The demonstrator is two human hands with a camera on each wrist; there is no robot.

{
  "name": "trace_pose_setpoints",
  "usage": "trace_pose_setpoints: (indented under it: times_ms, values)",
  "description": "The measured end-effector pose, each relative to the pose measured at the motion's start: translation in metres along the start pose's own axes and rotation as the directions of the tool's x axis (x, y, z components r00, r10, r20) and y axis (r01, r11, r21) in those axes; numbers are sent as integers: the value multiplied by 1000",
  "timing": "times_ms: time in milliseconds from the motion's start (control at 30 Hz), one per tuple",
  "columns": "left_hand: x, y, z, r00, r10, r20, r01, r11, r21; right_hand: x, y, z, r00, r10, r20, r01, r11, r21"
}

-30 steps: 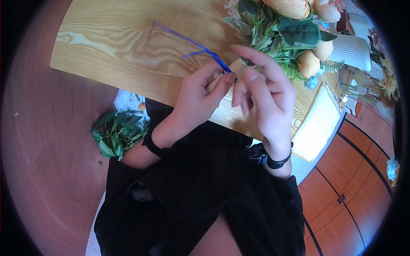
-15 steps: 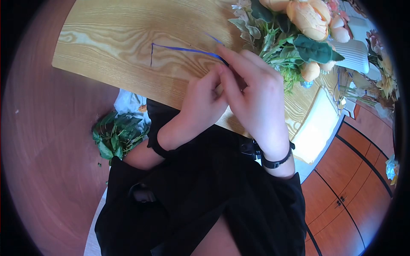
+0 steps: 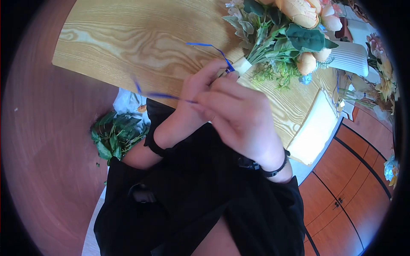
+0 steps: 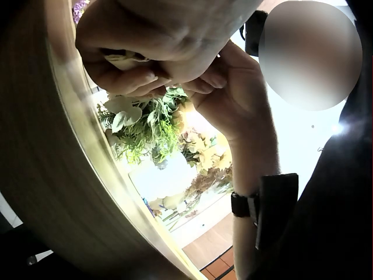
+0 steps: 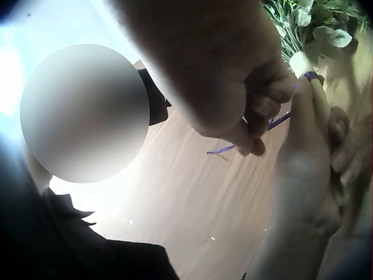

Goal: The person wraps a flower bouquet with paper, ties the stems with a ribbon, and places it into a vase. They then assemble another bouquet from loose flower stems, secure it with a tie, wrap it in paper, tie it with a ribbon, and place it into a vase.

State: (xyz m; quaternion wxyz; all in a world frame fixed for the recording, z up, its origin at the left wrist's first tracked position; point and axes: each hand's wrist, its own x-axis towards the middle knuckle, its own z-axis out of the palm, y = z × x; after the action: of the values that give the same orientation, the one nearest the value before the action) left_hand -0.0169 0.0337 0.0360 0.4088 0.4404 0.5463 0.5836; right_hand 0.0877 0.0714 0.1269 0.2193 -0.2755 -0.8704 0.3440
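A bouquet of artificial flowers (image 3: 299,15) lies with its stems toward the person, bound in a cream wrap (image 3: 242,67). My left hand (image 3: 194,87) grips the wrapped stems, its fingers curled round them in the right wrist view. Blue ribbon (image 5: 311,76) circles the wrap just above the left thumb. One loose ribbon end (image 3: 200,44) trails over the table. My right hand (image 3: 245,115) crosses in front of the left and pinches the other strand, whose tail (image 3: 160,95) sticks out past the fingertips. Part of the left hand is hidden behind the right one.
The wooden table (image 3: 128,34) has its near edge below the hands. A white folded sheet (image 3: 314,128) lies at the right, near a white ribbed container (image 3: 350,53) and more flowers (image 3: 382,79). Green leaves (image 3: 117,136) and white plastic (image 3: 127,102) sit at the lower left.
The right hand, loose beside the bouquet a second ago, came to the ribbon by the left hand, then drew a strand back toward the body. The left hand keeps its hold.
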Motion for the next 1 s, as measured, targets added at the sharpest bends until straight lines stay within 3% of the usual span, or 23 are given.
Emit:
trace_pose_setpoints:
  times_ms: [67,167,200,300,367,433,500,567,733,800,867,900,1000]
  values:
    - [1,0,-1,977,-210,33,211,977,-35,-6,-4,3,999,-31,-33,30,999,-23]
    - [2,7,-3,961,-276,28,276,961,7,-14,-9,-4,1000,-1,15,1,1000,23]
    - [2,6,-5,960,-277,31,277,961,11,-14,-8,-8,1000,2,12,-2,1000,25]
    - [2,2,-5,969,-246,4,245,968,49,-17,-1,-24,993,111,-30,-99,958,269]
    - [4,5,-2,978,-206,-22,202,973,-112,-16,4,-32,989,142,-32,-124,941,315]
    - [3,5,-3,985,-173,10,173,984,-47,-18,6,-40,986,168,23,-165,916,365]
    - [4,5,-4,990,-139,36,139,990,17,-16,7,-37,990,136,-23,-119,923,365]
    - [5,6,-2,965,-263,24,263,957,-118,-17,9,-35,992,103,-66,-73,931,359]
    - [5,5,-5,978,-206,-23,205,977,-52,-26,31,-28,983,110,-148,-13,841,541]
    - [4,4,-5,980,-199,-13,198,979,-51,-28,32,-25,978,138,-158,-24,822,568]
    - [4,10,-6,940,-331,84,341,912,-228,-29,38,-20,960,175,-220,-23,830,558]
    - [6,11,-6,940,-329,86,341,912,-227,-31,39,-18,959,175,-223,-22,831,557]
    - [5,10,-2,930,-356,93,367,886,-284,-34,41,-11,941,277,-193,-138,837,529]
